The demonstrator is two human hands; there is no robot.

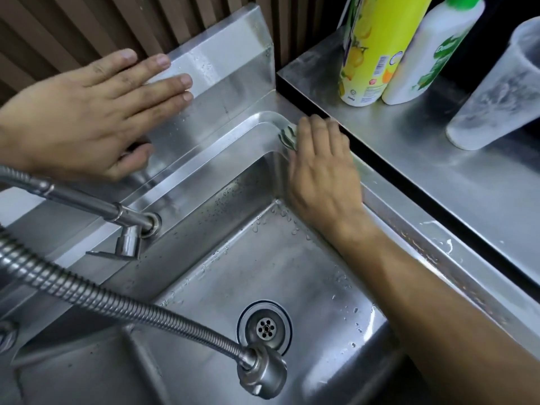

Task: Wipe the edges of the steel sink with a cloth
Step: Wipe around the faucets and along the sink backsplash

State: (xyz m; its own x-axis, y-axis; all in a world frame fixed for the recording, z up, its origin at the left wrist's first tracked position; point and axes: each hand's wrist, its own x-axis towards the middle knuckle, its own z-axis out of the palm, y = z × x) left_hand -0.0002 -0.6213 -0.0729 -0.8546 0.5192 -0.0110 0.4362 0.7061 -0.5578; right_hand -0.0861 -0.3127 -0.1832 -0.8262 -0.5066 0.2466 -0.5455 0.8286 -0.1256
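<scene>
Head view looks down on the right hand point(323, 173), which lies with straight fingers pressed flat on a small, wet, pale cloth point(288, 137) at the far right corner of the rectangular stainless steel sink point(204, 171). Only a crumpled bit of the cloth shows, just left of the fingertips on the rounded rim; the rest is hidden under the palm. The left hand point(90, 112) rests well to the left of that grip, fingers spread and flat against the upright steel splashback point(228, 62). Below and left of the pressing hand, a chrome wall tap point(128, 229) juts out, and a ribbed metal hose point(117, 302) ends in a round spray head point(261, 371) near the drain point(266, 328). Right of the grip, on the steel counter point(438, 171), stand a tall yellow bottle point(371, 48), a white bottle with green cap point(429, 54) and a cloudy plastic cup point(496, 86).
</scene>
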